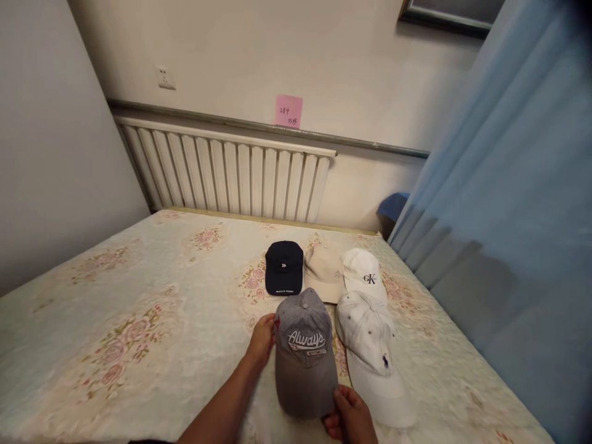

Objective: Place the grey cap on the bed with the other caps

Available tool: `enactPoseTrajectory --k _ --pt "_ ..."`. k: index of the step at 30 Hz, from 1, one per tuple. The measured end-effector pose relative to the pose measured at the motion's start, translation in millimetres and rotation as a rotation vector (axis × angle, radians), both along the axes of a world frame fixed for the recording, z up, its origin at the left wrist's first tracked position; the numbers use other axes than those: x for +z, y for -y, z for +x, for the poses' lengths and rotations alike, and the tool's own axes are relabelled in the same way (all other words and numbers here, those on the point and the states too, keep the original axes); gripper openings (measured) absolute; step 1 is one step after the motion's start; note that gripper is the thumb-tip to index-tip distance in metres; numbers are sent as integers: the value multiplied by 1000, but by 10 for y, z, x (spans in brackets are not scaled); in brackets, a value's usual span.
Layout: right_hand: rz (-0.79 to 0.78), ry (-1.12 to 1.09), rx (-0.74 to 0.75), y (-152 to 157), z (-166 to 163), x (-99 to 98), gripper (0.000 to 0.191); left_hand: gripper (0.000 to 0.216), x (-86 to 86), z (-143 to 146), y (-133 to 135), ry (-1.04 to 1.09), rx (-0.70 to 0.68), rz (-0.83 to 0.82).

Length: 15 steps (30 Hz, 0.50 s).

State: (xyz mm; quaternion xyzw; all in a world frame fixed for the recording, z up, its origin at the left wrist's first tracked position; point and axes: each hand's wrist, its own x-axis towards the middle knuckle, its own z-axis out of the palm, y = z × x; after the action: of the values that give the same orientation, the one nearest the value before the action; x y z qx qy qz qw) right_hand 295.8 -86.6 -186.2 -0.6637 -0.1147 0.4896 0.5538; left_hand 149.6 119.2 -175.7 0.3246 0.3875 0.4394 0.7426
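Note:
A grey baseball cap [305, 354] with white "Always" lettering is between my two hands, its brim toward me. My left hand [263, 338] grips the cap's left side, with the fingertips partly hidden behind it. At the brim's right corner, my right hand [350, 412] pinches the edge between thumb and fingers. Just right of it lies a white cap [370, 348] with a small dark emblem. Behind these, a black cap [283, 268], a beige cap [324, 271] and a white cap with "GK"-like letters [363, 274] sit side by side.
The caps rest on a bed with a pale floral cover [194, 333]. A white radiator [231, 172] stands along the far wall, below a pink note [289, 111]. Blue curtains [513, 203] hang on the right, with a blue object [392, 205] beside them.

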Motion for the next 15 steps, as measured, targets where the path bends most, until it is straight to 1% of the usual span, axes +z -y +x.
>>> enactPoseTrajectory --k 6,15 --pt "-9 -6 7 -17 10 -32 52 24 -10 4 -5 -1 10 -1" --pt "-1 -4 3 -4 14 -35 48 23 -2 2 8 -8 12 9"
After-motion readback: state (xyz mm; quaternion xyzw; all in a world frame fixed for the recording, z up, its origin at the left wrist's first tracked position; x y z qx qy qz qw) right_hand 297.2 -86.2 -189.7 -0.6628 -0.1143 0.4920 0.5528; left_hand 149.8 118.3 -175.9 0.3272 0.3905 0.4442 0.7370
